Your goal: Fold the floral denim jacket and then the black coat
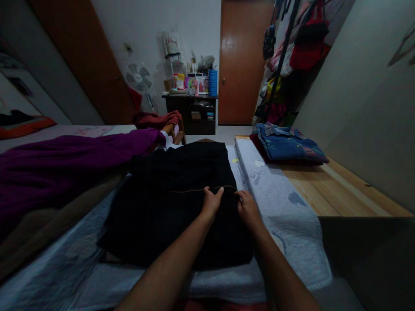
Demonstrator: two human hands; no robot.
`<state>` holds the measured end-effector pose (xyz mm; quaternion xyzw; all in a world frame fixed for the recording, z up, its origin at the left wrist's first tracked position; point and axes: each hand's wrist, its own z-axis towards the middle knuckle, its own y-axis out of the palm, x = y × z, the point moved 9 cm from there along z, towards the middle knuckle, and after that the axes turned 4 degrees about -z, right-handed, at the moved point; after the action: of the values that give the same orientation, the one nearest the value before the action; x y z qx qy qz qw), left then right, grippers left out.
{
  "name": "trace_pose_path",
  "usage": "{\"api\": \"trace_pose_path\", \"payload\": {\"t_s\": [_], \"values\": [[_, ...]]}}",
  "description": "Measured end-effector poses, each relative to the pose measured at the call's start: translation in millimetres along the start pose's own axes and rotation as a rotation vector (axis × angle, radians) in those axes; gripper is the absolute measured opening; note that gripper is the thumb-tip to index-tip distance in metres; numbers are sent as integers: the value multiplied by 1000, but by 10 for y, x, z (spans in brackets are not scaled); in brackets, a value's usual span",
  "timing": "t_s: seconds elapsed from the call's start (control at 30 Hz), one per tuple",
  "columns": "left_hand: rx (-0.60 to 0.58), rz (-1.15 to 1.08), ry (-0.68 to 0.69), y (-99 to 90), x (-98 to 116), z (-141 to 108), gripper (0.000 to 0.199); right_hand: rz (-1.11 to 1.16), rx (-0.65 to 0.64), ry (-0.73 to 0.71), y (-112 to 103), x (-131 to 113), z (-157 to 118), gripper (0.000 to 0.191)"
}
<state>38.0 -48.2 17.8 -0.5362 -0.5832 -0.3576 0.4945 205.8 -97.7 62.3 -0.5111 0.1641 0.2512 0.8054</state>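
Observation:
A large black garment (155, 216) lies folded in layers on the bed, with a thin brown line running across its upper layer. My left hand (212, 201) is at this line, thumb uppermost, and its fingers are closed on the dark cloth; part of the fingers is hidden. Close by on the right, my right hand (247, 208) pinches the garment's right edge where the brown line ends. Dim light makes the black folds hard to tell apart.
A purple cloth (78, 151) and a brown blanket (45, 226) lie along the left. Folded denim clothing (292, 144) rests on a wooden ledge (311, 185) at the right. Behind the bed are a dark cabinet (189, 126), a white fan (139, 77) and a brown door (244, 56).

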Motion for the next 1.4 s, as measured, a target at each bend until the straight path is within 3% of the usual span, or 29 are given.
{"api": "trace_pose_path", "payload": {"t_s": [0.17, 0.3, 0.4, 0.47, 0.53, 0.6, 0.67, 0.8, 1.03, 1.4], "values": [[-16, -58, 6, -13, -26, 88, 60, 19, -19, 0, -7, -34, -14, 36], [-122, -85, 175, -60, 158, 42, 60, 42, -63, -4, 9, -43, -26, 32], [-19, 247, 440, -179, 414, -134, 53, 53, -43, -7, 17, -22, -37, 30], [30, 520, 649, -132, 591, -323, 48, 55, -7, -5, 15, 1, -45, 31], [-56, 716, 837, 65, 684, -504, 40, 56, 22, -10, 17, 12, -52, 32], [-187, 852, 941, 276, 681, -607, 34, 52, 41, -17, 18, 14, -59, 34], [-241, 964, 952, 394, 644, -601, 30, 40, 54, -13, 19, 21, -64, 36], [-254, 1066, 941, 450, 617, -522, 21, 14, 83, -6, 46, 64, -74, 43], [-220, 1080, 1096, 459, 674, -588, 15, -36, 97, -26, 150, 128, -84, 44], [-336, 1088, 1256, 593, 642, -631, 15, -115, 38, 40, 135, 147, -93, 37]]}}
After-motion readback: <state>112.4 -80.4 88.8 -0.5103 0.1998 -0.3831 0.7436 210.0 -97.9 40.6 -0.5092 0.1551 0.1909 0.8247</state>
